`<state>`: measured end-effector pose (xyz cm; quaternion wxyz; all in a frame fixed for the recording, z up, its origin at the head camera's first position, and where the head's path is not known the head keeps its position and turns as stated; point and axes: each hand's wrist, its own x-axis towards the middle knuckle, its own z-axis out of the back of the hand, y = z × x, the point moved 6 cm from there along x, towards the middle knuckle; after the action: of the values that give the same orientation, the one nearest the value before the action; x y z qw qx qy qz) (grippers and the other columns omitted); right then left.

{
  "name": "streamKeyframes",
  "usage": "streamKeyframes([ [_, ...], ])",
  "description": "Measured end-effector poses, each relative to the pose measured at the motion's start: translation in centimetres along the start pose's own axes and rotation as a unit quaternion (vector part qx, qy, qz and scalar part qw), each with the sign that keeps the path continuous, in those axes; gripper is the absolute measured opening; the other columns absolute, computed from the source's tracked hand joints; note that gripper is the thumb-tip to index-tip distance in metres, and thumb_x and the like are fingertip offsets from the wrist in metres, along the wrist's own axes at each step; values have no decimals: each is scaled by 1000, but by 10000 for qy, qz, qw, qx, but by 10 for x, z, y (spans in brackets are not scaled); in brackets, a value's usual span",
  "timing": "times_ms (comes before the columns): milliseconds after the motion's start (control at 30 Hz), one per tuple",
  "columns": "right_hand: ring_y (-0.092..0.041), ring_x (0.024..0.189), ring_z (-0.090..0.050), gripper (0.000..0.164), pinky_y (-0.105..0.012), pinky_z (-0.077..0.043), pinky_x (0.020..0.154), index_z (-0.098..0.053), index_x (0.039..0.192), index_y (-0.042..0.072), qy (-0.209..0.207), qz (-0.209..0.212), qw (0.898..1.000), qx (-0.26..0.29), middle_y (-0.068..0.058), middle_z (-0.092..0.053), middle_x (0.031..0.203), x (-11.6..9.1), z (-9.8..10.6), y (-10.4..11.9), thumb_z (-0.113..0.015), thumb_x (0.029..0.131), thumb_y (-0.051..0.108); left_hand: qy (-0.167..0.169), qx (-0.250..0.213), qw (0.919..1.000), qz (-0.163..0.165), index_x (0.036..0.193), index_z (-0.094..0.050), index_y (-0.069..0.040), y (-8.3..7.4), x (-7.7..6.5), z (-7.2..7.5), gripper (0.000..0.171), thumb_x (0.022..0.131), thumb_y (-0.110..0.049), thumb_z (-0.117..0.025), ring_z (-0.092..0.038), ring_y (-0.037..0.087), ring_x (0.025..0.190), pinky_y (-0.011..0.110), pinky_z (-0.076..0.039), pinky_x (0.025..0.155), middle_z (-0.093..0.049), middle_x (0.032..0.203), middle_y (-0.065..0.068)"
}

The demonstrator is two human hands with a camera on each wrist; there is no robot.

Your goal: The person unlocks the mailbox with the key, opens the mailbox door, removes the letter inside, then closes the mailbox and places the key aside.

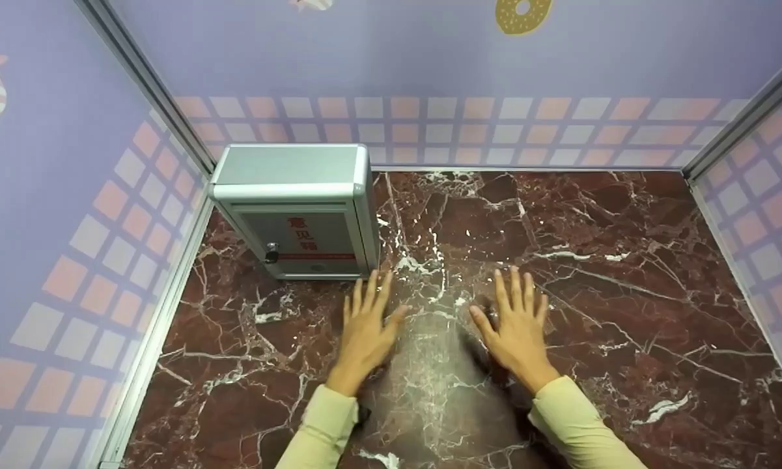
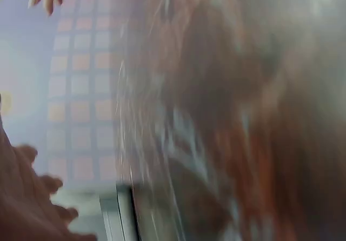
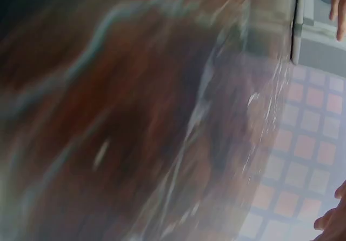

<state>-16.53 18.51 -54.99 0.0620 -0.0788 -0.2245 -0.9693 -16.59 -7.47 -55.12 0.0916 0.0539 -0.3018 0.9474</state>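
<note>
A silver metal suggestion box [image 1: 306,234] with red characters and a small lock [image 1: 271,253] on its front stands upright at the back left. My left hand [image 1: 366,326] is spread flat just in front of the box's lower right corner, holding nothing. To its right, my right hand [image 1: 516,320] has its fingers straight and apart, over the dark red marble surface [image 1: 625,293], also without anything in it. In the left wrist view, curled-looking fingertips of the left hand [image 2: 32,192] show at the left edge. Fingers of the right hand [image 3: 334,219] show at the right wrist view's edge.
Purple panels with pink and white checks [image 1: 459,130] rise at the back and both sides. Metal frame strips [image 1: 163,339] run along their lower edges. White veins cross the marble, and light reflects between the hands.
</note>
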Motion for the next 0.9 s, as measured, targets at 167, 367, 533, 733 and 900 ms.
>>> streamKeyframes([
  [167,-28,146,12,72,-61,2,112,-7,160,19,276,90,9948,981,-8,4,163,12,-13,26,-41,103,49,345,-1446,9885,-270,159,-18,-18,24,-16,22,60,107,-48,-23,-4,41,146,67,-5,109,-10,163,6],
  [367,-33,147,7,67,-68,-2,109,1,159,24,683,111,9713,2276,-3,6,163,27,-32,62,-33,106,47,716,-3076,9471,-573,159,-14,-16,57,-39,43,54,109,-36,-9,-3,35,147,65,-2,110,-8,163,5],
  [533,-33,147,5,65,-69,-1,108,8,158,28,940,218,9505,2953,1,12,162,34,-51,88,-27,107,48,32,-3626,9311,-381,156,-24,-9,98,-47,76,60,108,-38,-4,-15,31,146,56,-5,114,-21,160,12],
  [733,-33,147,6,64,-63,3,111,8,158,17,987,335,9421,3188,-3,12,162,45,-67,112,-20,108,45,-466,-3815,9229,206,156,-24,-8,141,-42,105,73,103,-53,-2,-13,38,145,59,2,113,-24,158,16],
  [900,-28,147,6,65,-62,1,112,7,158,17,924,330,9327,3471,-2,9,162,60,-70,126,-19,107,48,-592,-3936,9170,267,158,-20,-10,155,-29,117,78,100,-62,-6,-10,37,146,56,2,114,-21,159,18],
])
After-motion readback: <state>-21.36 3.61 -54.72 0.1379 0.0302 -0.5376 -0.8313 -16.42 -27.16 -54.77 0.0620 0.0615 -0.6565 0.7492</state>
